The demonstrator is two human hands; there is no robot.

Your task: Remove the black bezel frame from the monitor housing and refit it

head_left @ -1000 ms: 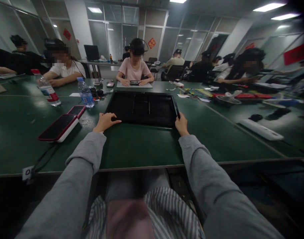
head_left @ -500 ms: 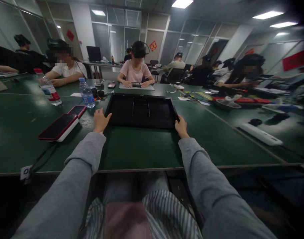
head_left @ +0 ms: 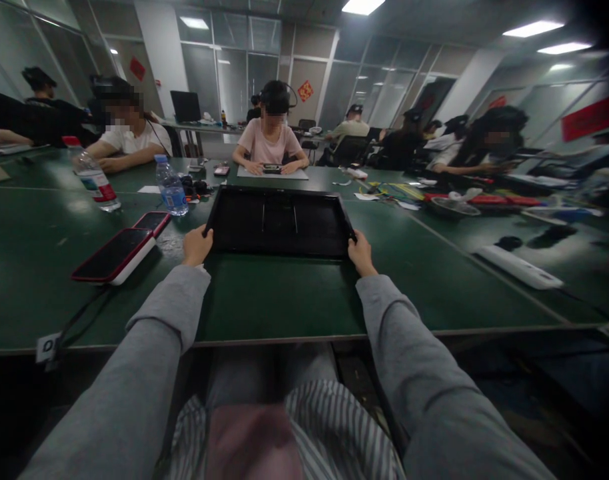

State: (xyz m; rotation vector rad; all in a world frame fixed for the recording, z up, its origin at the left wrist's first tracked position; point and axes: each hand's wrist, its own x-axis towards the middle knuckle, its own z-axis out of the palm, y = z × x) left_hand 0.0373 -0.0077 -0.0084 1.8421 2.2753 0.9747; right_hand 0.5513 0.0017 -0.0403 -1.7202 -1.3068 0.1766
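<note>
Head-worn view — forward and down

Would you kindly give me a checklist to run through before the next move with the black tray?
1. Left hand on the left edge of the black tray: ok, it holds the edge.
2. Right hand on the right edge: ok, it holds the edge.
3. Blue-capped bottle apart from the tray: ok, there is a gap between them.
4. Red-edged phone apart from the left hand: ok, they do not touch.
5. Tray resting fully on the green table: cannot tell, its underside is hidden.
</note>
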